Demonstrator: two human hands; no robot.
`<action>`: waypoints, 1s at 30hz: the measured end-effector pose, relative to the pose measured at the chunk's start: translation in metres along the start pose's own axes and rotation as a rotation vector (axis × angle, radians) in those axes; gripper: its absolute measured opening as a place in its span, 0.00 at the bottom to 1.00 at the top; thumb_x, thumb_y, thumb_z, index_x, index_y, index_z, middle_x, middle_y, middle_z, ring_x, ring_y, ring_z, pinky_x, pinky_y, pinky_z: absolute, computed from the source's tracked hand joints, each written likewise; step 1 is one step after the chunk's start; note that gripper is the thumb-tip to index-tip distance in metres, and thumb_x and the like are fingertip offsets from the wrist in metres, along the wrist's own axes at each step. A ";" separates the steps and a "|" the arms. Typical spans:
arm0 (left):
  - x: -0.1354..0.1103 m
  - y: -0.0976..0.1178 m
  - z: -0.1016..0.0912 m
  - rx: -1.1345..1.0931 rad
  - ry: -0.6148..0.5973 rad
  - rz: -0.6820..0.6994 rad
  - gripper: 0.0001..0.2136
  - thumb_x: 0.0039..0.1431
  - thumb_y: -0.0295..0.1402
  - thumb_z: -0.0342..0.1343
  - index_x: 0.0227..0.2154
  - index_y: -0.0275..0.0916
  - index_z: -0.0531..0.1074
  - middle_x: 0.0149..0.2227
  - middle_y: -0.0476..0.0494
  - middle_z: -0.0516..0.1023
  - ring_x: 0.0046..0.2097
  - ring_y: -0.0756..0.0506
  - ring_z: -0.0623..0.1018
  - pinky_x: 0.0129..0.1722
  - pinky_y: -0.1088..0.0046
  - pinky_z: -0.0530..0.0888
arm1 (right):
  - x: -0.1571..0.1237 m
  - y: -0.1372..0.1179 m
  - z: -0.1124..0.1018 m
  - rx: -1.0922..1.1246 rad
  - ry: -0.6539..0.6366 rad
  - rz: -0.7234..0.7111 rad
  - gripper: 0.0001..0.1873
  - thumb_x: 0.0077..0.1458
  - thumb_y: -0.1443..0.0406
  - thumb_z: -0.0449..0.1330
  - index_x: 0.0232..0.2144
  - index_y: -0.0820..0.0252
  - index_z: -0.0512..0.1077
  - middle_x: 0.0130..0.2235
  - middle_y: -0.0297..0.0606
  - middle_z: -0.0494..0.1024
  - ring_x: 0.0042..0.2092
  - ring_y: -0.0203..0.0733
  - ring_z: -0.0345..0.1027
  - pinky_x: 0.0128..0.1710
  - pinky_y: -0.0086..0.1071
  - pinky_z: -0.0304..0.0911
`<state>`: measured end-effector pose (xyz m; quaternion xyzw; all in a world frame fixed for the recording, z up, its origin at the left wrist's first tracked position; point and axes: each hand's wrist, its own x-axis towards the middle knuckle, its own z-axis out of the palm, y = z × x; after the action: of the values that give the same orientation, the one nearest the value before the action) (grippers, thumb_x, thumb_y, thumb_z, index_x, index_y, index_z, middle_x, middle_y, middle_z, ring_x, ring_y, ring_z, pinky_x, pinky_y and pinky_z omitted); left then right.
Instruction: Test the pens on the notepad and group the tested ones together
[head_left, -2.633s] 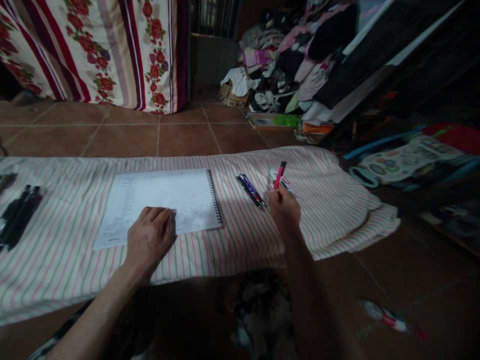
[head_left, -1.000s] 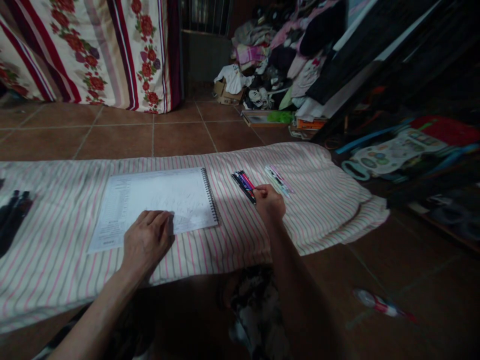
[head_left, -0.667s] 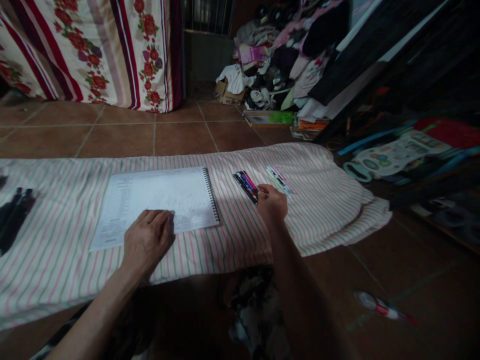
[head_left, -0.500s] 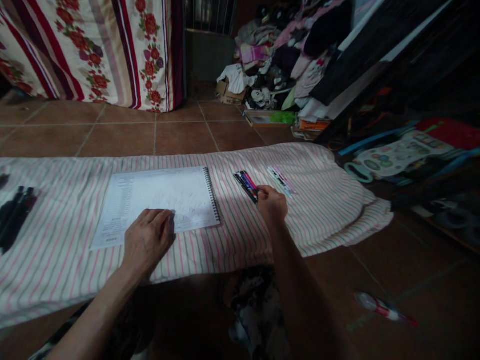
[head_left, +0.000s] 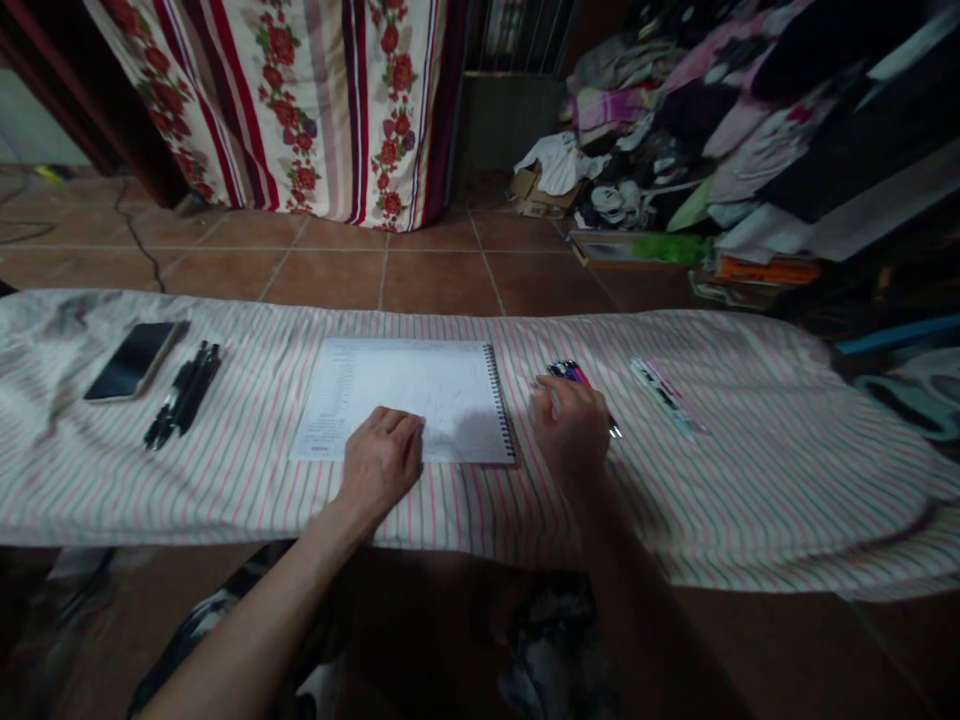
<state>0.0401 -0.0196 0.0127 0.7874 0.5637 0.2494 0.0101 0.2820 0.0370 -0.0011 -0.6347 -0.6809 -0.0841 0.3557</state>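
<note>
A spiral notebook [head_left: 427,375] lies on the striped cloth, its page pale with faint marks and a printed strip on the left. My left hand [head_left: 382,450] rests palm down on its lower edge, fingers loosely bent and lying on the paper. Just right of the spiral binding, my right hand [head_left: 574,425] is over a group of pens [head_left: 568,369], hiding most of them. Its thumb and fingers are curled toward each other; anything between them is too blurred to name. Farther right lie several pale pink, white and mint pens [head_left: 667,395].
Left on the striped cloth [head_left: 772,480] are a phone [head_left: 131,362] and several black pens [head_left: 184,395]. Beyond is a tiled floor [head_left: 427,280], with a flowered curtain [head_left: 330,120] at the back. Clothes [head_left: 622,100] are heaped behind at right, near a cardboard box [head_left: 544,195].
The view has swung left, bringing the phone into sight. My right hand has shifted from the near end of the dark pens to above and left of them. My left hand stays on the notebook.
</note>
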 end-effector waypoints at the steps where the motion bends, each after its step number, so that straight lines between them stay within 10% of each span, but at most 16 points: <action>1: 0.000 0.000 0.000 0.002 -0.003 -0.005 0.11 0.61 0.28 0.46 0.37 0.38 0.74 0.36 0.42 0.78 0.40 0.43 0.72 0.39 0.64 0.72 | -0.001 -0.009 0.004 0.032 -0.023 -0.052 0.14 0.54 0.67 0.50 0.38 0.65 0.74 0.39 0.48 0.78 0.42 0.49 0.68 0.46 0.41 0.59; 9: 0.002 -0.024 -0.012 0.057 0.076 -0.058 0.10 0.59 0.27 0.48 0.36 0.36 0.74 0.39 0.39 0.77 0.44 0.41 0.71 0.44 0.63 0.72 | -0.021 -0.074 0.023 0.208 -0.091 -0.287 0.13 0.59 0.68 0.49 0.39 0.62 0.73 0.40 0.44 0.77 0.46 0.47 0.65 0.50 0.42 0.61; 15: -0.011 -0.093 -0.042 0.297 0.255 -0.307 0.12 0.58 0.30 0.49 0.42 0.35 0.74 0.50 0.33 0.73 0.56 0.34 0.65 0.53 0.52 0.65 | -0.036 -0.108 0.021 0.290 -0.214 -0.403 0.12 0.59 0.71 0.50 0.40 0.62 0.73 0.41 0.43 0.77 0.47 0.47 0.64 0.49 0.42 0.64; 22: -0.049 -0.167 -0.075 0.447 0.271 -0.813 0.23 0.58 0.33 0.48 0.54 0.25 0.64 0.58 0.25 0.65 0.63 0.27 0.54 0.57 0.44 0.55 | -0.038 -0.110 0.025 0.304 -0.221 -0.429 0.12 0.58 0.71 0.51 0.40 0.65 0.73 0.41 0.45 0.77 0.47 0.47 0.63 0.49 0.44 0.64; 30: -0.056 -0.179 -0.079 0.343 0.167 -0.833 0.22 0.58 0.33 0.47 0.55 0.33 0.65 0.54 0.28 0.69 0.53 0.30 0.70 0.50 0.50 0.65 | -0.039 -0.104 0.029 0.293 -0.218 -0.386 0.12 0.59 0.70 0.50 0.39 0.66 0.74 0.41 0.46 0.78 0.45 0.47 0.65 0.49 0.44 0.64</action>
<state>-0.1635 -0.0250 0.0069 0.4610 0.8643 0.1898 -0.0666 0.1726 0.0035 -0.0100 -0.4402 -0.8285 0.0177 0.3457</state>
